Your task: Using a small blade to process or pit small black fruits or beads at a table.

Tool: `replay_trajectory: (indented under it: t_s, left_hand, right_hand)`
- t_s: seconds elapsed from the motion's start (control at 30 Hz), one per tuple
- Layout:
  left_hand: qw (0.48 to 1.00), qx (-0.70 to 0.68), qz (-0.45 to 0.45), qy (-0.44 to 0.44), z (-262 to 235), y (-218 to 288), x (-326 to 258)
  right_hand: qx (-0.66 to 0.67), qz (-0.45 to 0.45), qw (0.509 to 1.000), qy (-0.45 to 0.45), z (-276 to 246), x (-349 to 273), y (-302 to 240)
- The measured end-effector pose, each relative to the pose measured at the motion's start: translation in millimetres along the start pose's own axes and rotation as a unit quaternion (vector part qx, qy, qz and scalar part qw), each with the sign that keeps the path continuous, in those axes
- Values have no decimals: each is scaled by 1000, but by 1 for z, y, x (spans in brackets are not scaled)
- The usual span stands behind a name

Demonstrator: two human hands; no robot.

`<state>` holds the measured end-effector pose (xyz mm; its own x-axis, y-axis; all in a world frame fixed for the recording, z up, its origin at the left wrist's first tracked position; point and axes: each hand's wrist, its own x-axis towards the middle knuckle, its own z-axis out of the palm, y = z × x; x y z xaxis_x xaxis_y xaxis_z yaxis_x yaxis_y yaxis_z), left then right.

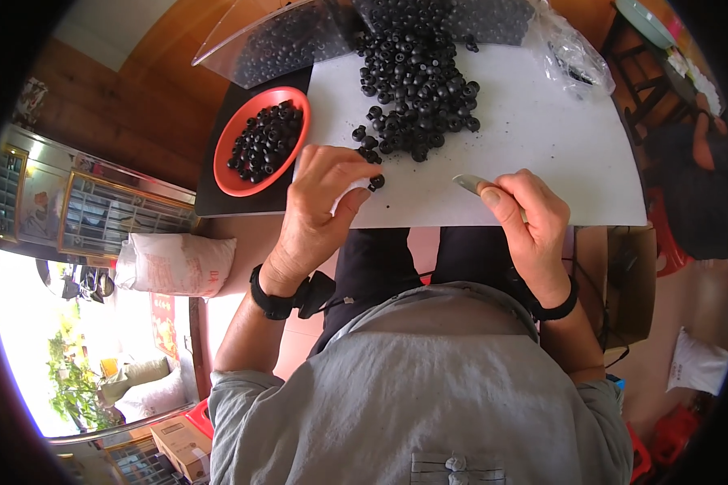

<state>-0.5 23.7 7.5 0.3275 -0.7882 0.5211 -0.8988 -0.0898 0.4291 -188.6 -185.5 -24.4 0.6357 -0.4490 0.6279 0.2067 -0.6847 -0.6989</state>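
My left hand [319, 190] pinches a small round black part [376, 183] between thumb and fingertips, just above the near side of the white tabletop [526, 153]. In my right hand [532, 212] is a small grey blade-like tool [467, 183], its tip pointing left toward the black part but apart from it. Beyond both hands lies a big pile of similar black parts [421, 89], with a few strays near my left fingers. An orange-red oval bowl [228, 182] holding many black parts sits left of my left hand.
A clear plastic sheet [218, 48] rises at the table's far left. A crumpled clear bag [574, 61] lies at the far right. Another person [687, 178] sits to the right. A cardboard box [631, 283] stands beside my right arm, and a white sack [178, 265] lies to the left.
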Motion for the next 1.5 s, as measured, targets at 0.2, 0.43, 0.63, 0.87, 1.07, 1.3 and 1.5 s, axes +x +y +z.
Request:
replay_trajectory:
  t_s: [0.2,0.43,0.63,0.87,1.07,1.3,1.5]
  left_hand:
    - [998,44,-21,41,12,5,0]
    - [985,169,7,-10,16,7,7]
    - [977,210,22,-32,23,5,9]
    - [989,-51,-119,70,-3,7,-15]
    - [916,-282,-270,91,-15,14,-27]
    - [812,-503,-256,150,-13,11,-36]
    - [771,-571,-248,135,-14,8,-35]
  right_hand:
    - [-5,-6,1000,1,-1,-1,-1]
    - [-6,-18,1000,6,1,-2,-1]
    - [-15,-17,1000,5,0,-3,1]
    - [-109,-66,992,-7,4,-3,-8]
    - [-194,-185,962,-44,45,1,-21]
    - [-297,-189,936,-34,59,6,-10]
    - [-246,-186,951,-22,44,15,-20]
